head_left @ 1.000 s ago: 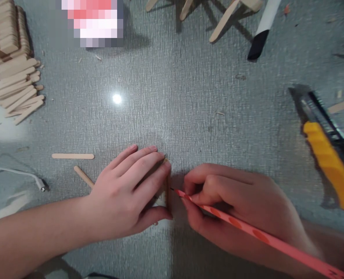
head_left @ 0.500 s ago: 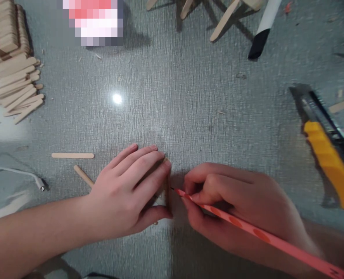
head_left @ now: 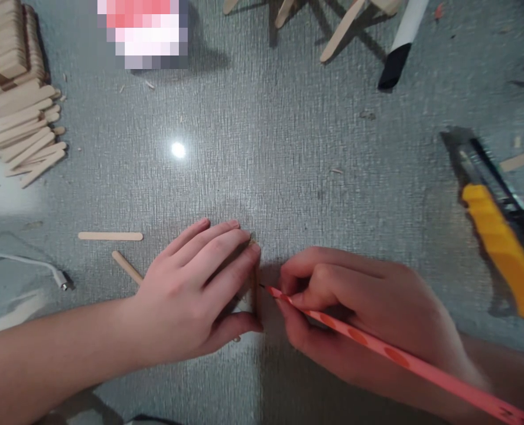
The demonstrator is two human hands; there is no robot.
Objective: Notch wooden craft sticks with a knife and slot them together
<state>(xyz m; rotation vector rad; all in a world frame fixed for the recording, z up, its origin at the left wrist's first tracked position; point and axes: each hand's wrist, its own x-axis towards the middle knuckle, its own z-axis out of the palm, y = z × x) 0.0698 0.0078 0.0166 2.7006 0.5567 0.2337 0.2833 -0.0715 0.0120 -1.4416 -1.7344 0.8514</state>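
My left hand (head_left: 195,283) lies over a small wooden piece, its fingers bent and its thumb apart from them. Between the index fingertip and the thumb tip runs an upright-looking craft stick (head_left: 256,289), held at both ends. What lies under the palm is mostly hidden. In my right hand (head_left: 354,307) is a pink pencil (head_left: 377,348) with orange spots, pinched near its point. The dark tip is at the stick's right edge; whether it touches I cannot tell. Left of my left hand lie one loose craft stick (head_left: 110,236) and a second, slanted stick (head_left: 126,267), partly covered.
A bundle of craft sticks (head_left: 5,47) and a loose pile of sticks (head_left: 26,130) sit at the upper left. A white cable (head_left: 44,262) lies below them. At right is a yellow utility knife (head_left: 501,248). A white-and-black marker-like object (head_left: 397,59) and a pixelated object (head_left: 146,35) are at the top.
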